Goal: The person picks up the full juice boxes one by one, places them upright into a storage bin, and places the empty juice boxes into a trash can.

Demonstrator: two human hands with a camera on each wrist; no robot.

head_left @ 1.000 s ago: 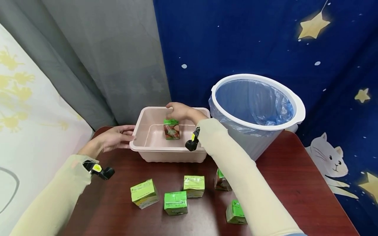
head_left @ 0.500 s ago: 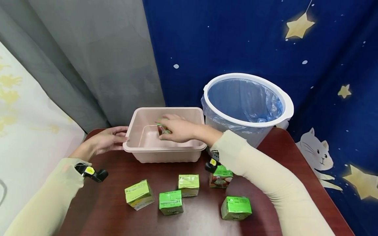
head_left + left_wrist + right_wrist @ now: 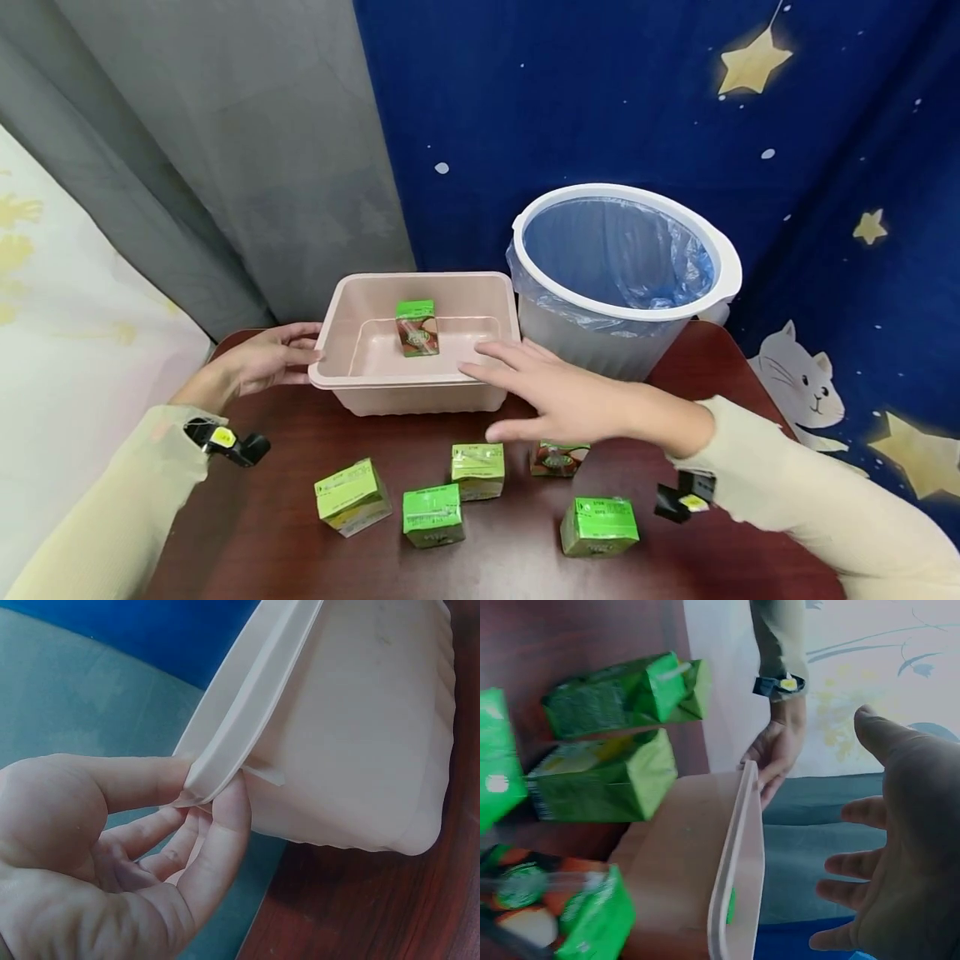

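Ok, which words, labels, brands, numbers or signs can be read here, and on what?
None can be read.
Carton in the pink tub: print too small.
Five cartons on the table: print too small or blurred.
Yellow wrist labels: marks too small.

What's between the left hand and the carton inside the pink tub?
The left wall and some bare floor of the pink tub, as the head view shows.
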